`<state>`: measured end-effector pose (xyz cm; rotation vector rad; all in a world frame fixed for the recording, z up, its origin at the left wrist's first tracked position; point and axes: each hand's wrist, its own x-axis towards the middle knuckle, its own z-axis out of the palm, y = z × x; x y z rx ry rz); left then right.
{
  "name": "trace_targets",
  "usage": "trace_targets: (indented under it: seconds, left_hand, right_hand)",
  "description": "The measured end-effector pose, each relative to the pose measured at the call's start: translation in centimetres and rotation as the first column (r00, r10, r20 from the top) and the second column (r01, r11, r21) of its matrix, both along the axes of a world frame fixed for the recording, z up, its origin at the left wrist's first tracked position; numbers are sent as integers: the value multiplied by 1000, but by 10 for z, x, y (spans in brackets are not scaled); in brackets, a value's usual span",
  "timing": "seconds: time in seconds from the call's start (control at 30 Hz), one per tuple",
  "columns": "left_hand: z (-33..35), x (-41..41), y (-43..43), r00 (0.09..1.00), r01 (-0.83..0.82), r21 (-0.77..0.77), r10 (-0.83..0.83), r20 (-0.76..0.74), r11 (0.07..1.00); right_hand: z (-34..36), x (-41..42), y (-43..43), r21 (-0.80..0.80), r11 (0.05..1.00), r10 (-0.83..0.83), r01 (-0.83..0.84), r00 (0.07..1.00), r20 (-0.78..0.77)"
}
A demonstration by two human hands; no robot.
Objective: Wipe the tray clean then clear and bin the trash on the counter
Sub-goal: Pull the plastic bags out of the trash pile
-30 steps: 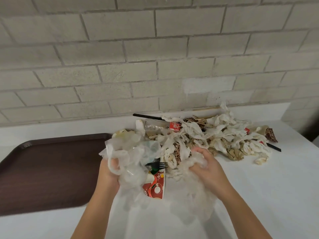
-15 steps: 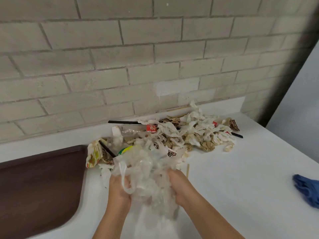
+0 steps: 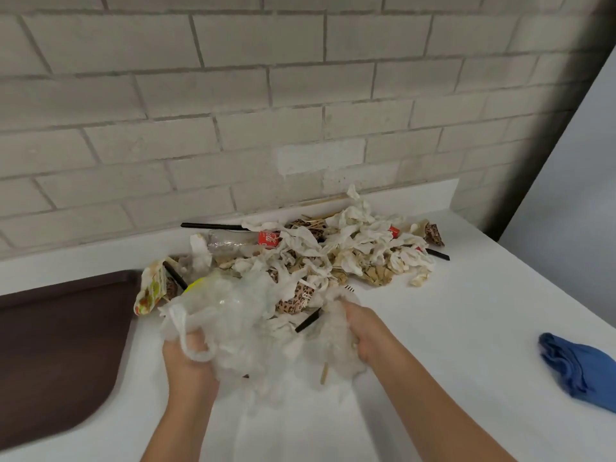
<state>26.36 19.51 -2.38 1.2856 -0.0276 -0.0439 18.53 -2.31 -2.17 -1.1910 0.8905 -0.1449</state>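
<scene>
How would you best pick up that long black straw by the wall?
Pinch the black straw at its bare left end, coming from above: that end lies free on the counter, while its right end runs under crumpled napkins.

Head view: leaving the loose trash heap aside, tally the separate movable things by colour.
Brown: 1, the tray
Blue: 1, the cloth
Translucent white: 1, the plastic bag
Total: 3
</scene>
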Motion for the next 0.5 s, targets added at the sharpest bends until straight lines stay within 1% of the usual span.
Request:
trace_targets:
  seconds: [0.07, 0.1, 0.17, 0.23, 0.27, 0.3, 0.37, 0.4, 0.43, 0.5]
  left_hand:
    - [1, -3, 2, 995, -98, 40, 97, 38, 994]
    - [1, -7, 1, 988, -136, 115, 125, 94, 984]
    - [1, -19, -3, 977, -167, 281, 120, 177, 945]
    - [-8, -34, -9, 976, -176, 446, 97, 192, 877]
    - [-16, -40, -9, 978, -160, 537, 58, 201, 828]
    - [-24, -44, -9, 970, -154, 634, -5, 242, 758]
    - [-43, -47, -3, 933, -164, 813, -179, 311, 558]
    - [-47, -48, -1, 922, -168, 865, -236, 308, 472]
    - [-50, -47, 0, 922, -153, 899, -267, 279, 411]
    - [-46, -49, -2, 928, -124, 934, -294, 229, 334]
  right_hand:
    - [-5, 4, -11, -32, 997, 65, -69, 992, -113]
    - [-7, 6, -15, -46, 992, 104, -114, 980, -170]
    - [-12, 12, -22, -74, 980, 161, -184, 957, -242]
    - [-15, 19, -27, -102, 967, 195, -232, 939, -282]
    - [-17, 21, -29, -124, 958, 213, -260, 928, -306]
    - [-19, 24, -31, -149, 943, 234, -296, 913, -333]
    - [-20, 27, -34, -207, 906, 270, -368, 882, -386]
    - [-21, 28, -35, -253, 878, 285, -406, 869, -404]
    - [-22, 29, -37, -323, 830, 300, -454, 853, -427]
    - [-19, 27, -38, -480, 672, 319, -564, 805, -500]
